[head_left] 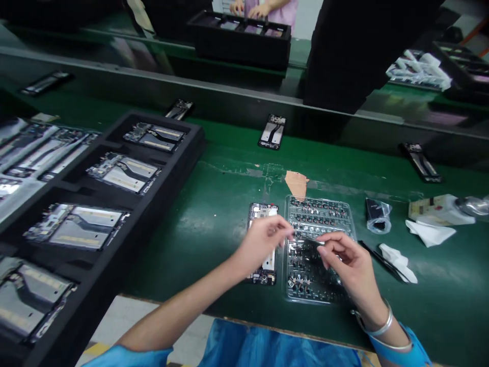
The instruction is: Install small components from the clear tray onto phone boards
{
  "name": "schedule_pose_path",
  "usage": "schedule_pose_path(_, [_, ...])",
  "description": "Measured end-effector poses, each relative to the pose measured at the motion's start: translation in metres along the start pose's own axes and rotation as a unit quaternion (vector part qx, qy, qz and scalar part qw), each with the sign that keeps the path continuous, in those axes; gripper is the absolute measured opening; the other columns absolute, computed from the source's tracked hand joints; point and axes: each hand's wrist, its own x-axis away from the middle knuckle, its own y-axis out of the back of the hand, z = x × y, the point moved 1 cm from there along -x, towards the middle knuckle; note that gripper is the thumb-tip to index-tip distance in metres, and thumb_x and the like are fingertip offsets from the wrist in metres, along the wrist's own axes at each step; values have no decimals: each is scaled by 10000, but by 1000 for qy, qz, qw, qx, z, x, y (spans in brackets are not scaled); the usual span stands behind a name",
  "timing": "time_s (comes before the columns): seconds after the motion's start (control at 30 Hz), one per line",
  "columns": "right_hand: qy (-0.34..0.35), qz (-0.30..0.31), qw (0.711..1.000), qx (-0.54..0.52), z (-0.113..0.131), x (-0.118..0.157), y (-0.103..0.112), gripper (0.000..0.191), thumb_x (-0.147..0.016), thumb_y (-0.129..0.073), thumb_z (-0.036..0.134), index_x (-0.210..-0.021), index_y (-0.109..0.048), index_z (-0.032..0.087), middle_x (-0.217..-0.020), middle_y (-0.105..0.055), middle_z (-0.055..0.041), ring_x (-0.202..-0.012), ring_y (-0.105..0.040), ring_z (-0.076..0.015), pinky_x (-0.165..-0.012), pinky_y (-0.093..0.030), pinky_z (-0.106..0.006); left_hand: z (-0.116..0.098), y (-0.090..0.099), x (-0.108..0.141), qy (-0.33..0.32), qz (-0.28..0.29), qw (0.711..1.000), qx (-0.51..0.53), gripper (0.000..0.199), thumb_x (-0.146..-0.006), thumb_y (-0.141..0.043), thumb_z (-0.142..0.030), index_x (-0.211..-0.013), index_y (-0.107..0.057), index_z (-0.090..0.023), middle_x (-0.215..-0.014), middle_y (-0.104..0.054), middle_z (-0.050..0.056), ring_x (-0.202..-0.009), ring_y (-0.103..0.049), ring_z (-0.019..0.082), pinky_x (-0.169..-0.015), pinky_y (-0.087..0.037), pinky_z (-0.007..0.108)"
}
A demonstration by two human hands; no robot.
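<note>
A clear plastic tray [320, 300] holds rows of small dark parts on the green bench. Over its middle, my right hand [346, 257] pinches a thin dark item [311, 241], possibly tweezers. The fingers of my left hand [267, 237] are pressed together over the tray's left edge, near the other end of that item; what they grip is too small to make out. Beneath my left hand and wrist lies an opened phone assembly [269, 262], its middle partly covered.
A black foam tray [153, 204] of phone assemblies fills the left. More phones [273, 131] lie along the back ledge. Orange paper [297, 184] sits behind the clear tray. Right: a bottle [439, 210], white wipes [399, 262], dark tweezers [382, 261]. A person's hands [252, 9] show beyond.
</note>
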Motion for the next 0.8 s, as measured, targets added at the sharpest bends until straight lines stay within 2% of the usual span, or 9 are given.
schedule_pose_path(0.07, [12,1,1000,25,-3,0,1,133,-832,-589,297,-914,-595,194,-539,-481,52,-495,-454,-94,-503,-354,-226,2,24,-8,-32,-98,995,-13,65,-786,-575,-174,-743,-606,-138,-696,-660,27,-503,-514,70,-481,-401,198])
schedule_pose_path(0.1, [18,2,999,39,-4,1,1,129,-835,-584,297,-912,-597,194,-539,-478,51,-495,-451,-96,-501,-352,-227,3,35,-12,-49,-130,990,-28,50,-787,-573,-168,-768,-607,-137,-663,-655,24,-507,-535,81,-460,-394,195])
schedule_pose_path(0.17, [32,-1,997,68,-5,2,1,123,-840,-574,293,-912,-600,197,-541,-474,51,-490,-442,-96,-490,-347,-228,6,53,-18,-91,-151,978,-108,65,-810,-553,-174,-804,-607,-139,-637,-652,19,-516,-565,98,-442,-397,199])
schedule_pose_path(0.2, [39,-7,996,81,-5,2,1,122,-843,-569,290,-918,-600,200,-541,-473,52,-485,-437,-96,-484,-344,-227,8,58,-21,-131,-152,962,-185,77,-825,-540,-174,-815,-610,-141,-652,-657,20,-528,-576,102,-454,-414,203])
schedule_pose_path(0.23, [46,-13,995,93,-6,3,2,121,-844,-566,286,-925,-599,201,-541,-472,53,-481,-432,-96,-477,-340,-226,9,61,-22,-179,-147,934,-272,93,-840,-525,-170,-820,-611,-143,-690,-667,26,-562,-592,107,-485,-439,211])
schedule_pose_path(0.3, [58,-23,992,114,-6,3,3,118,-847,-563,277,-933,-598,204,-542,-472,55,-474,-425,-95,-470,-339,-226,12,63,-24,-273,-133,853,-424,125,-860,-498,-149,-812,-614,-149,-785,-678,41,-674,-616,122,-594,-486,236])
schedule_pose_path(0.37, [70,-27,989,130,-7,4,3,114,-847,-561,264,-939,-599,206,-546,-472,56,-473,-422,-94,-473,-346,-225,15,62,-25,-328,-119,791,-503,147,-865,-484,-130,-796,-612,-153,-850,-674,54,-779,-611,143,-677,-495,265])
schedule_pose_path(0.63, [95,-42,980,168,-7,2,4,98,-843,-565,233,-922,-620,212,-552,-488,57,-464,-431,-87,-481,-365,-220,18,61,-29,-378,-53,679,-628,218,-851,-420,-50,-768,-606,-127,-876,-655,90,-751,-565,169,-574,-444,265])
schedule_pose_path(0.8, [100,-51,978,177,-6,3,4,90,-840,-570,234,-901,-632,211,-560,-505,50,-467,-444,-88,-475,-367,-221,19,60,-24,-380,-31,642,-665,263,-853,-375,-26,-842,-624,-111,-931,-656,106,-790,-573,182,-600,-460,274])
